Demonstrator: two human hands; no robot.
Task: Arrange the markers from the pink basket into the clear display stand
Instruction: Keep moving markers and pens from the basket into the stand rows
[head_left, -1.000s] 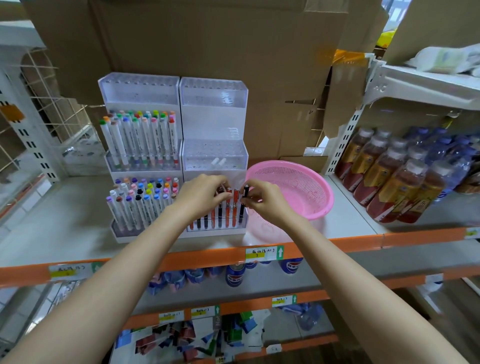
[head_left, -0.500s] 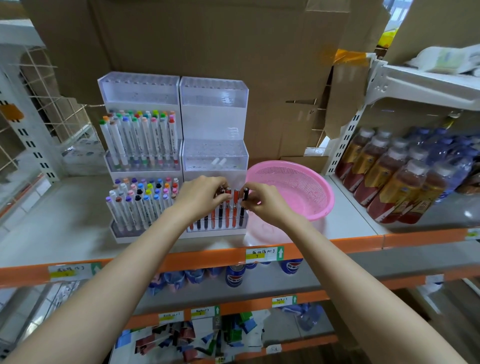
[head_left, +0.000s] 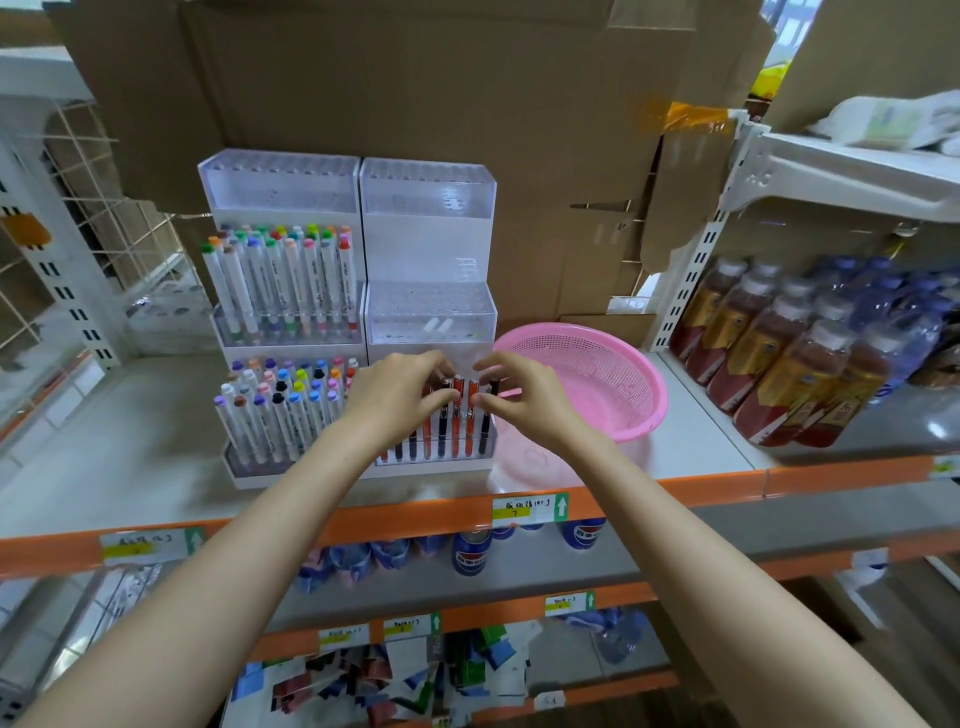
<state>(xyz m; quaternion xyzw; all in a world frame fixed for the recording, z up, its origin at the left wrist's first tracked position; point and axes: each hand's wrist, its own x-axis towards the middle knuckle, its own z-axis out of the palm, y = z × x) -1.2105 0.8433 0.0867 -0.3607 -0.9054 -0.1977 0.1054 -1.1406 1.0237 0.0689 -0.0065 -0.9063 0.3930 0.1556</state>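
Head view: barely any shift. Left hand (head_left: 400, 395) and right hand (head_left: 524, 400) still pinch tops of markers (head_left: 456, 415) in the clear display stand (head_left: 431, 312), near row. Pink basket (head_left: 623, 384), right, looks empty, so probably nearly finished.

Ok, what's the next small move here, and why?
Probably seat the front-row markers fully down in the clear display stand, then release. The left hand and right hand both pinch their tops, and the pink basket looks empty.
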